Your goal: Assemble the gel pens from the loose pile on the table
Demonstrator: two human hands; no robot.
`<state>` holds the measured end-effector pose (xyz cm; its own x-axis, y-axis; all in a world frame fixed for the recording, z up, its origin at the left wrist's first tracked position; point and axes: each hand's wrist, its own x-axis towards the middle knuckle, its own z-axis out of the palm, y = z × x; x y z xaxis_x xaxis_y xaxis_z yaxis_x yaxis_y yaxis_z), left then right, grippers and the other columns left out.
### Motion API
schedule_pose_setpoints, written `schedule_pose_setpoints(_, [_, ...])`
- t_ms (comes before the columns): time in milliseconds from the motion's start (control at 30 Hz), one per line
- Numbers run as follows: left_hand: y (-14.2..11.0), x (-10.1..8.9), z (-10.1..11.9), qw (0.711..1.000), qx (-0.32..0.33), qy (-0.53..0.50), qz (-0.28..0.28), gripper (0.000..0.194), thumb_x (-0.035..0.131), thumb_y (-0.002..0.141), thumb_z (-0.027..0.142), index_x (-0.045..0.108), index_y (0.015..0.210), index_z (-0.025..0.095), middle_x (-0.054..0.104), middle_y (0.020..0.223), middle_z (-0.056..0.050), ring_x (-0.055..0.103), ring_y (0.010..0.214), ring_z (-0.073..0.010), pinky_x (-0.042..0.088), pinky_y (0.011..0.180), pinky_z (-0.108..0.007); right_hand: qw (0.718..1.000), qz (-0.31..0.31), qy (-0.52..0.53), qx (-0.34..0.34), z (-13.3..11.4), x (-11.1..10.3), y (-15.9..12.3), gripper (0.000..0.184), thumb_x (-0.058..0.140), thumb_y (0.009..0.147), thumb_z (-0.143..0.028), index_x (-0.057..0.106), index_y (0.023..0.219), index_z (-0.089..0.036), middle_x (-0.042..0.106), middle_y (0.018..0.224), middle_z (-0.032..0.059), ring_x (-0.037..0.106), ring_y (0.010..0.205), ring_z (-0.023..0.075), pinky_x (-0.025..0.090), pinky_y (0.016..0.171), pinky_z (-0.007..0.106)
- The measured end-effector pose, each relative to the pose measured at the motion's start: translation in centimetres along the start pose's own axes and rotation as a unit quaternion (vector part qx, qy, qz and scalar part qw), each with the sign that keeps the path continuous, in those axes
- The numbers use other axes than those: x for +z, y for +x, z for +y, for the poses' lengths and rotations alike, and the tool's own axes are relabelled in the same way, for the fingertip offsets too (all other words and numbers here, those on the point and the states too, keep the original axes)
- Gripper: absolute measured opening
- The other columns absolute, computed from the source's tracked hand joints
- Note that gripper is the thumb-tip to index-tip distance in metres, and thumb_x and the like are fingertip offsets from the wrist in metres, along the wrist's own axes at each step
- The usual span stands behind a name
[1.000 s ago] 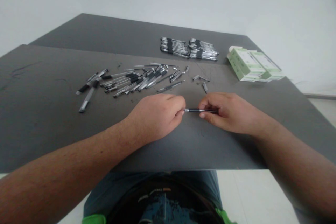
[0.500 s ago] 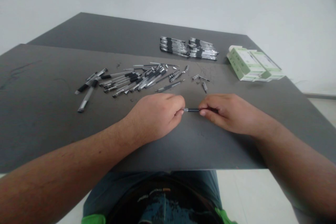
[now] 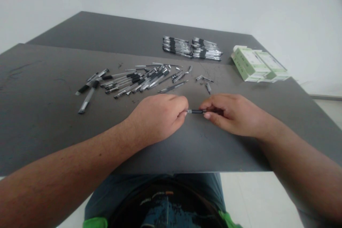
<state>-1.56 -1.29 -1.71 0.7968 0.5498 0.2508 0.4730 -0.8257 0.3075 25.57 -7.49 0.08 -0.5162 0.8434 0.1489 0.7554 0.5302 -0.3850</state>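
Note:
A pen with a dark grip section lies level between my two hands, just above the front part of the table. My left hand is closed around its clear end, hiding most of the barrel. The other end is pinched between the thumb and fingers of my right hand, and a dark length runs on under the palm. Beyond my left hand lies a loose heap of pens and pen parts. Small caps and a thin piece rest just beyond my right hand.
Two neat stacks of pens, a left stack and a right stack, lie farther back. Green-and-white boxes stand at the right. A few pens lie apart at the left on the grey table.
My right fingers have loosened and shifted slightly on the pen, showing a little more of its dark section. My left hand holds its place.

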Motion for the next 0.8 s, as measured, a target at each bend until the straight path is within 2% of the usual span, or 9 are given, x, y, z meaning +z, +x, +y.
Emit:
schedule_pose_setpoints(100, [0.02, 0.02, -0.01, 1.0, 0.003, 0.0, -0.002, 0.019, 0.055, 0.104, 0.026, 0.073, 0.099, 0.021, 0.081, 0.097, -0.006, 0.075, 0.091, -0.0249, 0.053, 0.079, -0.037, 1.0, 0.003, -0.005, 0.008, 0.06, 0.06, -0.02, 0.007, 0.068, 0.101, -0.027, 0.072, 0.101, -0.022, 0.076, 0.085, 0.0017, 0.071, 0.073, 0.0172, 0.05, 0.068, 0.029])
schedule_pose_setpoints(200, [0.0, 0.0, -0.03, 1.0, 0.003, 0.0, -0.002, 0.019, 0.055, 0.104, 0.026, 0.073, 0.099, 0.021, 0.081, 0.098, -0.006, 0.076, 0.093, -0.025, 0.054, 0.08, -0.037, 1.0, -0.001, -0.009, -0.02, 0.06, 0.09, 0.02, 0.02, 0.058, 0.11, -0.03, 0.074, 0.102, -0.021, 0.078, 0.088, 0.0047, 0.073, 0.078, 0.0198, 0.051, 0.072, 0.032])
schedule_pose_setpoints(267, [-0.03, -0.04, -0.03, 1.0, 0.002, 0.001, -0.001, 0.019, 0.055, 0.104, 0.026, 0.073, 0.099, 0.021, 0.08, 0.097, -0.006, 0.075, 0.092, -0.0247, 0.054, 0.079, -0.037, 1.0, 0.001, -0.001, -0.023, 0.03, 0.09, 0.01, 0.023, 0.055, 0.112, -0.03, 0.075, 0.107, -0.021, 0.081, 0.094, 0.0065, 0.076, 0.084, 0.0214, 0.053, 0.076, 0.033])
schedule_pose_setpoints(400, [-0.09, -0.01, -0.06, 1.0, 0.002, 0.0, -0.005, 0.019, 0.055, 0.105, 0.026, 0.072, 0.099, 0.021, 0.08, 0.095, -0.006, 0.075, 0.09, -0.0252, 0.053, 0.079, -0.038, 1.0, 0.004, 0.005, 0.022, 0.01, 0.09, -0.12, 0.009, 0.069, 0.1, -0.026, 0.073, 0.107, -0.022, 0.08, 0.092, 0.0036, 0.075, 0.079, 0.0197, 0.053, 0.072, 0.03])
schedule_pose_setpoints(467, [-0.12, 0.08, -0.12, 1.0, 0.002, -0.004, -0.006, 0.02, 0.054, 0.105, 0.026, 0.072, 0.1, 0.021, 0.08, 0.097, -0.006, 0.076, 0.093, -0.0259, 0.054, 0.081, -0.038, 1.0, 0.003, -0.008, 0.019, 0.03, 0.11, -0.11, 0.006, 0.068, 0.101, -0.026, 0.072, 0.101, -0.022, 0.077, 0.086, 0.0025, 0.073, 0.075, 0.0188, 0.051, 0.07, 0.03])
schedule_pose_setpoints(600, [-0.08, 0.2, -0.2, 1.0, 0.004, 0.001, 0.0, 0.02, 0.053, 0.105, 0.027, 0.071, 0.099, 0.022, 0.08, 0.097, -0.005, 0.076, 0.094, -0.027, 0.055, 0.081, -0.04, 0.999, 0.003, -0.016, -0.029, 0.04, 0.16, -0.02, 0.024, 0.054, 0.112, -0.028, 0.075, 0.106, -0.02, 0.08, 0.092, 0.0064, 0.076, 0.084, 0.021, 0.054, 0.076, 0.032])
schedule_pose_setpoints(700, [0.01, 0.15, -0.16, 1.0, 0.001, 0.007, -0.005, 0.02, 0.053, 0.105, 0.027, 0.071, 0.098, 0.022, 0.08, 0.096, -0.006, 0.077, 0.093, -0.0279, 0.056, 0.08, -0.041, 1.0, 0.009, 0.002, -0.002, 0.0, 0.17, -0.06, 0.015, 0.062, 0.106, -0.028, 0.074, 0.111, -0.02, 0.08, 0.094, 0.005, 0.076, 0.082, 0.0203, 0.054, 0.074, 0.031])
schedule_pose_setpoints(800, [0.02, 0.12, -0.14, 1.0, 0.004, 0.007, -0.011, 0.02, 0.053, 0.105, 0.027, 0.071, 0.1, 0.022, 0.08, 0.096, -0.006, 0.077, 0.094, -0.0287, 0.056, 0.081, -0.042, 1.0, 0.006, -0.003, 0.012, 0.01, 0.19, -0.11, 0.009, 0.066, 0.104, -0.028, 0.072, 0.102, -0.022, 0.076, 0.085, 0.0022, 0.072, 0.073, 0.0185, 0.05, 0.067, 0.03])
